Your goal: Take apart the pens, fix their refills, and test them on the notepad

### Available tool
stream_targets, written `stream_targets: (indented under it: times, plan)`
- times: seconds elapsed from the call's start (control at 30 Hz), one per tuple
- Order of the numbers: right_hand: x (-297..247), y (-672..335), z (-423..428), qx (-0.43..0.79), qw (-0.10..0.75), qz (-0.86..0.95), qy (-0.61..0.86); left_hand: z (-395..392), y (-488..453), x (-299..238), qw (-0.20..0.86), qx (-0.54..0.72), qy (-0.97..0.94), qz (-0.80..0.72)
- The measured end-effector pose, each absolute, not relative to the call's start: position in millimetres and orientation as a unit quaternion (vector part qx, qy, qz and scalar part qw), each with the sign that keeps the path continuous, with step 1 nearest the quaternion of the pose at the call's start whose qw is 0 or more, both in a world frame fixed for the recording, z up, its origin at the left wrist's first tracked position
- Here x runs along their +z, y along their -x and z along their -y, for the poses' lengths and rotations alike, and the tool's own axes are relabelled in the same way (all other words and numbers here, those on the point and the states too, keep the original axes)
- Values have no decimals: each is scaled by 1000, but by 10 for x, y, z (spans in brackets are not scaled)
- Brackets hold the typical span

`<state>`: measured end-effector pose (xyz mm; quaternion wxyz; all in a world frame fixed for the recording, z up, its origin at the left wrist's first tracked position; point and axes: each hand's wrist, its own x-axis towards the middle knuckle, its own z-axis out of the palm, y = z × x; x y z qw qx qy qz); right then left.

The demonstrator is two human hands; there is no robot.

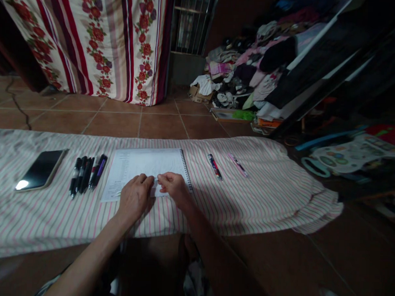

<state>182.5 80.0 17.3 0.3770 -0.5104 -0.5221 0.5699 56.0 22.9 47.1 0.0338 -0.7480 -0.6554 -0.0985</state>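
Note:
My left hand [136, 194] and my right hand [174, 187] meet over the near edge of an open notebook [145, 161], whose spiral binding runs down its right side. Both hands are closed in a pinch, fingertips close together. A small pale thing seems to lie between them, too small and too covered to name. To the right of the notebook rest a dark pen with red and blue marks [215, 167] and a pink pen [238, 165]. Left of it several dark pens [83, 176] lie side by side, with a purple pen [100, 170] at their right end.
A smartphone [41, 170] lies at the left on the striped cloth [263, 198] covering the low table. Beyond are the tiled floor [120, 119], a floral curtain [113, 45] and a heap of clothes [248, 72]. A pale plastic item [353, 153] stands at the right.

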Motion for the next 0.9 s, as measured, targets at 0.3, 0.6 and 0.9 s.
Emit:
stream_targets:
  times: [0.3, 0.6, 0.9]
  plan:
    - [244, -1747, -824, 568, 425, 508, 488, -270, -557, 546, -37, -102, 706, 700]
    - [374, -1770, -839, 617, 416, 474, 470, -273, -493, 503, -82, -136, 685, 711]
    - [359, -1775, -834, 602, 411, 509, 457, -266, -457, 450, -92, -199, 687, 693]
